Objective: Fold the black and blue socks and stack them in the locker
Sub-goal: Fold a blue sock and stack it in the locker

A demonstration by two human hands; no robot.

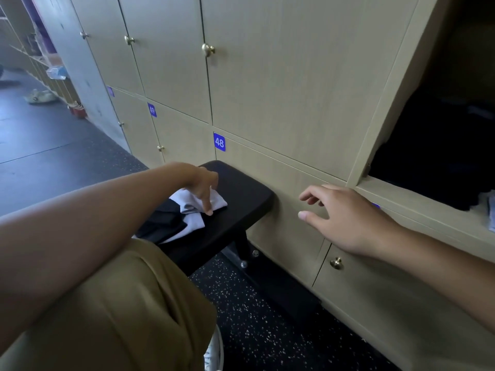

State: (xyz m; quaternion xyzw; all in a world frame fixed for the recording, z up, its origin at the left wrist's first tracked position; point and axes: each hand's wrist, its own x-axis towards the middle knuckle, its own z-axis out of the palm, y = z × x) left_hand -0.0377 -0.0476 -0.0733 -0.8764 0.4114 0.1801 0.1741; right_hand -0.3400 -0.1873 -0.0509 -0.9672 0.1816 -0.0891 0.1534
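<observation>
A pale blue sock [218, 202] and a black sock [163, 220] lie heaped together on a black bench [241, 188]. My left hand [202, 187] reaches down onto the pale blue sock, with a straight finger touching the cloth. My right hand [345, 218] hovers in the air in front of the locker doors, fingers spread and holding nothing. The open locker [439, 145] is at the right, dark inside with dark clothing, and a bit of pale cloth [491, 210] shows at its right edge.
Wooden locker doors with brass knobs [208, 49] and blue number tags such as 48 [219, 142] fill the wall. The open locker door [385, 97] juts out at the right. My tan trousers [120, 303] fill the lower left, above speckled dark floor [254, 317].
</observation>
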